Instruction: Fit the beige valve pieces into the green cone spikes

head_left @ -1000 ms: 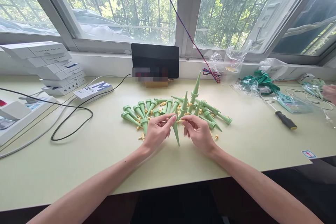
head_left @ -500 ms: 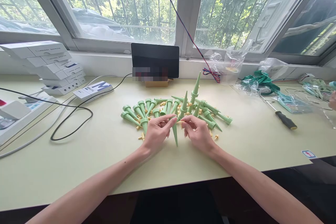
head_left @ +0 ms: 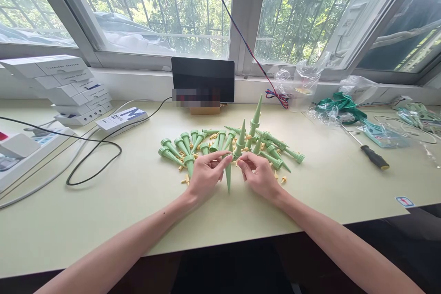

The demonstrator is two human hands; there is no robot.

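Observation:
My left hand (head_left: 206,173) pinches the wide end of a green cone spike (head_left: 228,175) whose tip points down toward me. My right hand (head_left: 260,173) is closed in a pinch right beside that wide end, on a small yellowish piece that I can barely make out. Behind both hands lies a heap of green spikes (head_left: 193,144), some lying flat and fanned out, two standing upright (head_left: 255,117). Small yellow parts (head_left: 283,179) are scattered among them on the pale green table (head_left: 138,202).
A dark tablet (head_left: 203,80) leans at the window sill. White boxes (head_left: 69,89) are stacked at the left, with a power strip (head_left: 20,151) and black cable (head_left: 93,154). A screwdriver (head_left: 370,154) and plastic bags (head_left: 341,105) lie at the right.
The held spike has swung slightly left and more upright, and my right hand's fingertips have closed in on its wide end. A person's hand at the far right edge has gone from view.

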